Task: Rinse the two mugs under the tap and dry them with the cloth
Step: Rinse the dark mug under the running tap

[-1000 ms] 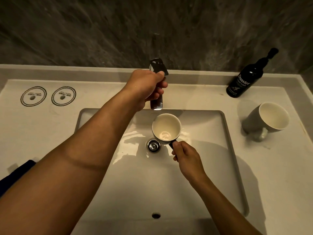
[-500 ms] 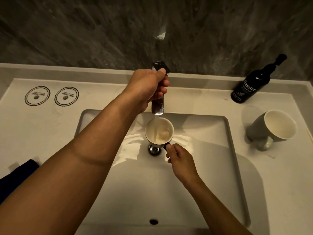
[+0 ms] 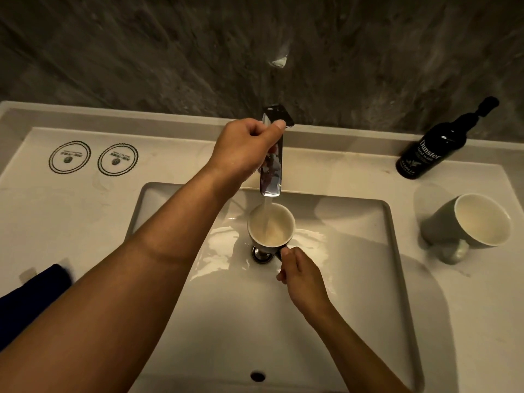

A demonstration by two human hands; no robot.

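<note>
A pale stone-look vanity top (image 3: 326, 168) fills the view beneath a dark, veined wall, and sunk into it is a glossy white rectangular basin (image 3: 377, 279) with rounded corners and wet highlights near the drain. The left hand (image 3: 243, 148) reaches across to the back edge, its fingers curled around the flat chrome lever of the tap (image 3: 272, 171), thumb pressed along the top; a stream falls from the squared spout straight down. Directly below that spout, over the drain (image 3: 262, 255), the first mug (image 3: 270, 226) stands upright with its mouth facing up, dark outside and cream inside, water pooling in it. Its handle points toward the person, and the right hand (image 3: 302, 276) pinches that handle between thumb and curled fingers, so this hand is the nearer one and the mug sits just beyond its fingertips, in line with the falling water. I judge the rinse of this mug is under way; tipping it out would turn on that handle grip. The second mug (image 3: 467, 222), grey with a matte cream interior, lies tilted on the counter to the right, well apart from both hands. Behind it leans a dark hand wash bottle (image 3: 431, 150). A dark blue cloth (image 3: 31, 296) lies at the left edge, untouched.
</note>
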